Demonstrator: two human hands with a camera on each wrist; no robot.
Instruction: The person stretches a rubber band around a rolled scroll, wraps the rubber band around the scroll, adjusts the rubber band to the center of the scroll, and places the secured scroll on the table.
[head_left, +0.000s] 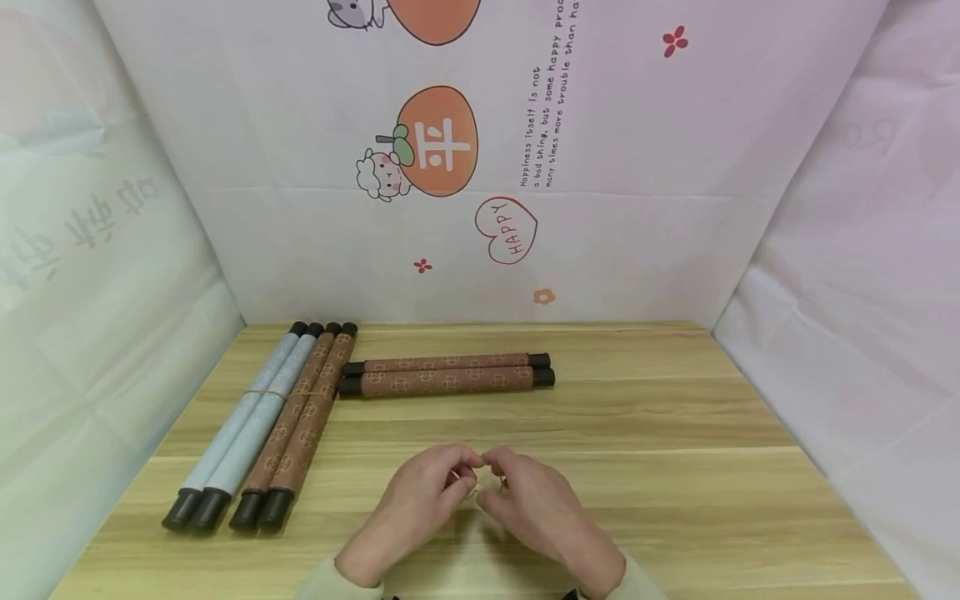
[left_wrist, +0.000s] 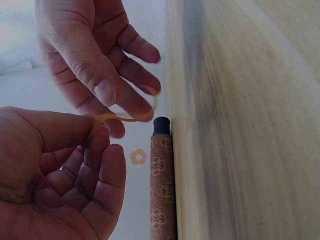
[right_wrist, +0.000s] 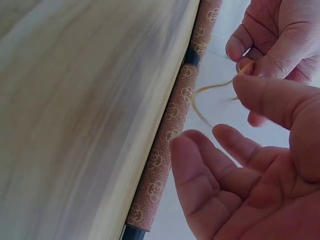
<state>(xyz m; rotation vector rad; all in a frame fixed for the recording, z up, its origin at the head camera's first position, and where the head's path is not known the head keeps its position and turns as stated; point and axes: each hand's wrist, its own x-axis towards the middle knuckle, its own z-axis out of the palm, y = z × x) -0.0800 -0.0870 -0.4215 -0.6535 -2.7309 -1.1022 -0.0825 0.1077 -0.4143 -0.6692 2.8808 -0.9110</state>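
A thin yellow band (left_wrist: 122,118) is pinched between the thumb and index finger of my left hand (head_left: 427,496), its other fingers loosely bent. In the right wrist view the band (right_wrist: 216,87) curves from those fingertips toward my right hand (right_wrist: 265,182). My right hand (head_left: 532,504) faces the left at the front middle of the table, thumb and fingers apart, and the band's loop touches or passes close by its fingertips. From the head view most of the band is hidden by the fingers.
Two brown patterned rolls with black ends (head_left: 448,381) lie crosswise behind the hands. At the left, two pale blue rolls (head_left: 255,425) and two brown rolls (head_left: 307,425) lie side by side with a thin band across them. White printed cloth (head_left: 300,250) stands behind the wooden table (head_left: 637,467).
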